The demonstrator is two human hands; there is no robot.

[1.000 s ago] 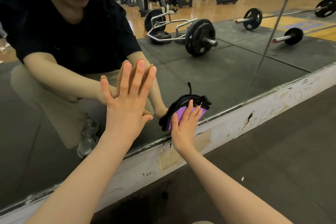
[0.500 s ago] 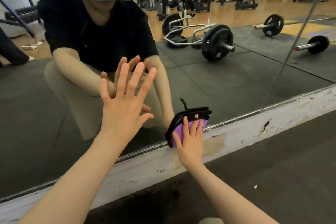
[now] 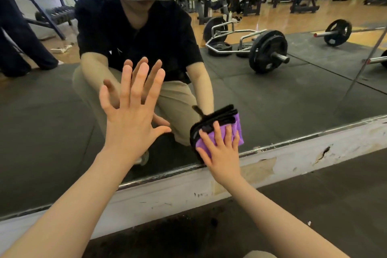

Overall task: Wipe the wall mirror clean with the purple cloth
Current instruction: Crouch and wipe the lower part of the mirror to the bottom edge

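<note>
The folded purple cloth with black edging (image 3: 234,130) lies flat against the large glass wall mirror (image 3: 293,94), just above its lower edge. The right hand (image 3: 219,148) presses it there with straight, spread fingers. The left hand (image 3: 132,115), released and splayed, rests palm-first on the glass, above the scuffed white baseboard (image 3: 293,165).

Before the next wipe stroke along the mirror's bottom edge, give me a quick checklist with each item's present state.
1. Purple cloth under the right hand: ok, straight fingers press it flat.
2. Cloth against the wall mirror: ok, near the lower edge.
3. Left hand clear of the cloth: ok, spread open to its left.
4. Left palm touching the glass: cannot tell.
5. Cloth folded: ok, black edging stacked on top.
6. Smears left on the glass: cannot tell.
</note>
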